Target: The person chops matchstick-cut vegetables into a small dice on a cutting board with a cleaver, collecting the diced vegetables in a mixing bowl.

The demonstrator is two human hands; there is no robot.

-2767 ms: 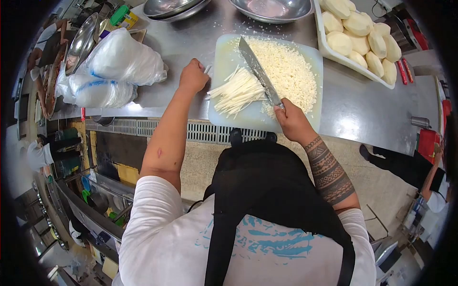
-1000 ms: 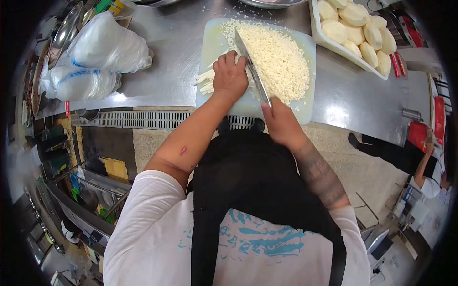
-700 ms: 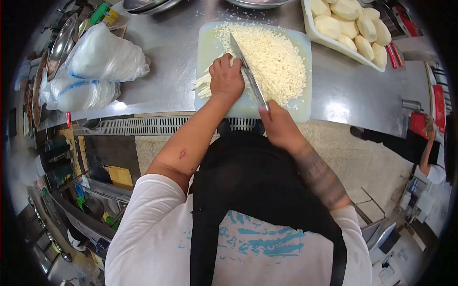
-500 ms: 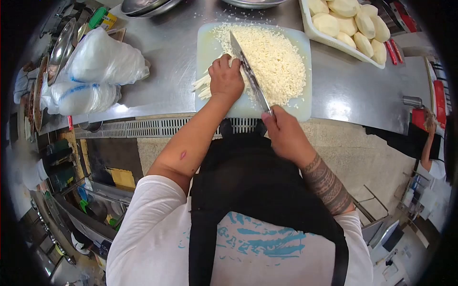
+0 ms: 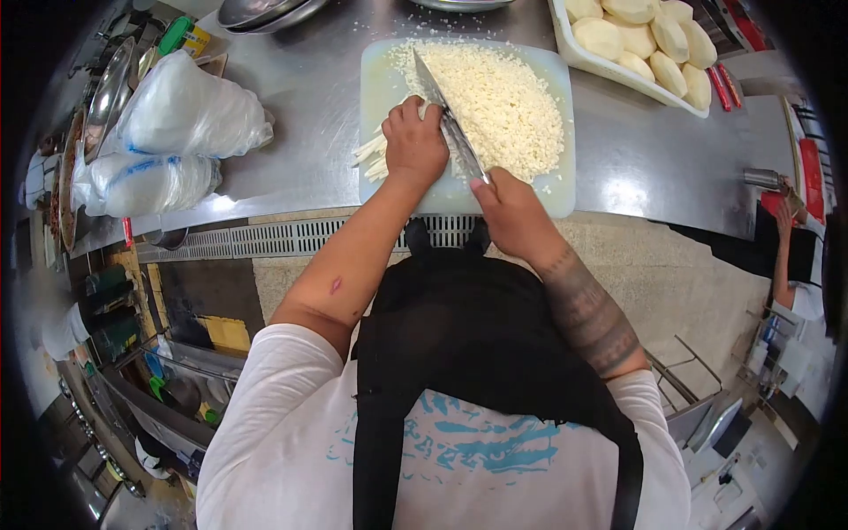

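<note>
My right hand (image 5: pixel 516 212) is closed around the handle of a large kitchen knife (image 5: pixel 458 134). The blade points away from me and slants to the left across the cutting board (image 5: pixel 378 66). Just left of the blade, my left hand (image 5: pixel 415 141) curls its fingers down over a bundle of pale potato strips (image 5: pixel 373 159). The strips' ends stick out on the left; the hand hides the rest. Right of the knife spreads a heap of finely diced potato (image 5: pixel 517 106).
A white plastic basket (image 5: pixel 609 72) of peeled potatoes (image 5: pixel 597 38) stands at the back right. Filled plastic bags (image 5: pixel 190 110) lie on the left of the steel table (image 5: pixel 309 132). Metal bowls (image 5: pixel 269 16) sit at the back. Another person's arm (image 5: pixel 784 256) shows at far right.
The knife's handle end and my right hand have moved up and to the left, closer to my left hand. My left hand still presses on the strips.
</note>
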